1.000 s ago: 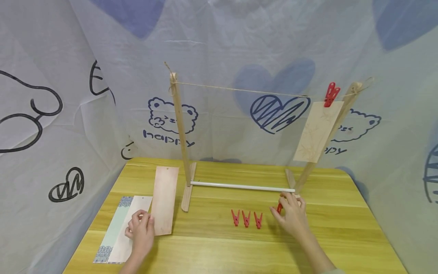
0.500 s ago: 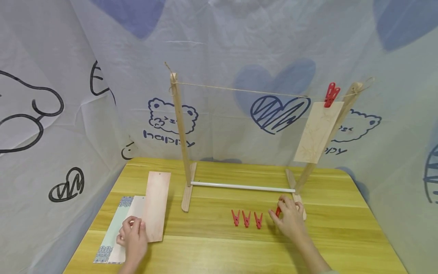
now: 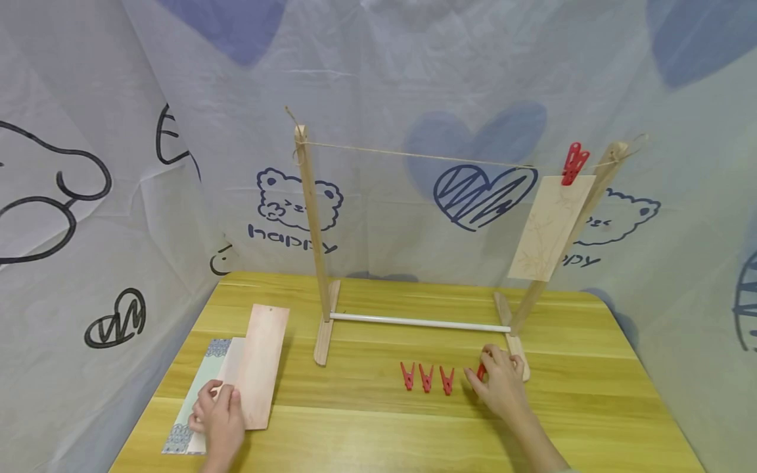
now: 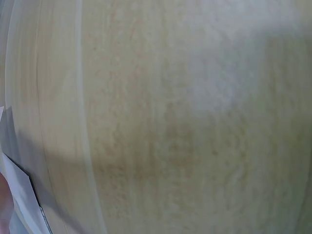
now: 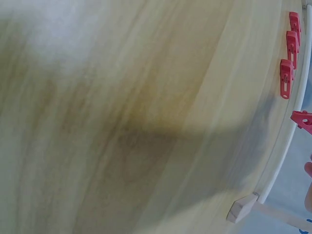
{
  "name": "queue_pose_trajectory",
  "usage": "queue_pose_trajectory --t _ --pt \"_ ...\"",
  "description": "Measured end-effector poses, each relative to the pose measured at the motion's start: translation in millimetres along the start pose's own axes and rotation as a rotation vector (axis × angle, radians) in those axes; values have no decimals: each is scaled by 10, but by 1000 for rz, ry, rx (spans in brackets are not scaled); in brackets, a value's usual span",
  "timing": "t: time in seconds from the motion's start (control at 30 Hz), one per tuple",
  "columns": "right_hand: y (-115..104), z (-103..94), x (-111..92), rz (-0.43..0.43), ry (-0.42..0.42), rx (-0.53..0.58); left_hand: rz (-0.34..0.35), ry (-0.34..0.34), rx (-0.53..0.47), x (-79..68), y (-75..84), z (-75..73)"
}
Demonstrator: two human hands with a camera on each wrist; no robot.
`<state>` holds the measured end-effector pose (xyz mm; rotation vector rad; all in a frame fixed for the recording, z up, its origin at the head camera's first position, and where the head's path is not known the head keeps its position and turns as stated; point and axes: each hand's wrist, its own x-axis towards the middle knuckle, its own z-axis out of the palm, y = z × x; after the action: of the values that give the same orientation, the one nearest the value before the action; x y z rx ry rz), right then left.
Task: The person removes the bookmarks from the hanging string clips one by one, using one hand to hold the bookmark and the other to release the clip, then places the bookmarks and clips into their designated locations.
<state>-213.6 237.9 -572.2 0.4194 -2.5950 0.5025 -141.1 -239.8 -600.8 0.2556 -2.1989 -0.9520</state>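
My left hand pinches a pale pink paper card by its left edge, low down; a small hole shows at the card's top. Beneath it, a white card and a mint card with blue lace-patterned ends lie overlapping on the table, partly covered by the hand. My right hand holds a red clothespin between thumb and fingers, just in front of the stand's right foot. In the right wrist view this clothespin shows at the right edge.
Three red clothespins lie in a row mid-table. Behind them stands a wooden frame with a left post, a white bottom rod and a string. A cream card hangs at the string's right end from a red clothespin.
My left hand has drawn the pink card left and toward me, over the white card. My right hand has come slightly nearer with its clothespin, uncovering the stand's right foot.
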Motion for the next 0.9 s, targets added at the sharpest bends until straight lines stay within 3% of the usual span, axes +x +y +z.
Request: queue_pose_trajectory --t 0.3,0.6,0.9 --pt "22 49 -34 21 -37 -2 8 -14 13 -26 -86 -59" --pt "17 84 -57 67 -119 -30 -55 -60 68 -54 -163 -131" --pt "5 143 -65 90 -142 -76 -47 -51 99 -83 -260 -182"
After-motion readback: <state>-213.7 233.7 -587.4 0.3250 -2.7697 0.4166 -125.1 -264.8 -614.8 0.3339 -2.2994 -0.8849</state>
